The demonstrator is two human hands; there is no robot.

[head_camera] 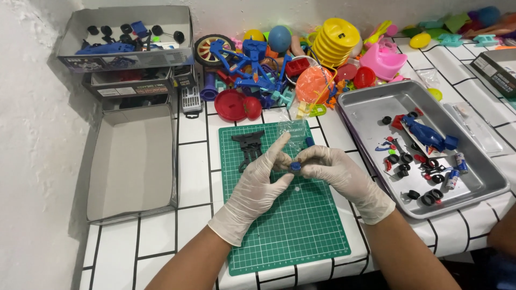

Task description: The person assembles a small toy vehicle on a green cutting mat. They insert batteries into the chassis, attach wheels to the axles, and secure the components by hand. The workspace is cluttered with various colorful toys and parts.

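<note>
Both gloved hands meet above the green cutting mat (301, 225) mid-desk, left hand (257, 185) and right hand (336, 172) each pinching the small blue part (295, 167) from opposite sides, fingertips closed on it.

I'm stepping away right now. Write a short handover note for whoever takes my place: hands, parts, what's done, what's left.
Left hand: gloved, fingertips pinching the small blue wheel part over the green cutting mat.
Right hand: gloved, pinching the same part from the other side.
Parts: black chassis piece lies on the mat, upper left, untouched. A clear plastic bag lies behind the hands. The metal tray on the right holds the blue car body, loose black tyres and small bits.
Done: only the one small part is in hand.
Left: chassis, body and tyres are all separate, not yet joined.
</note>
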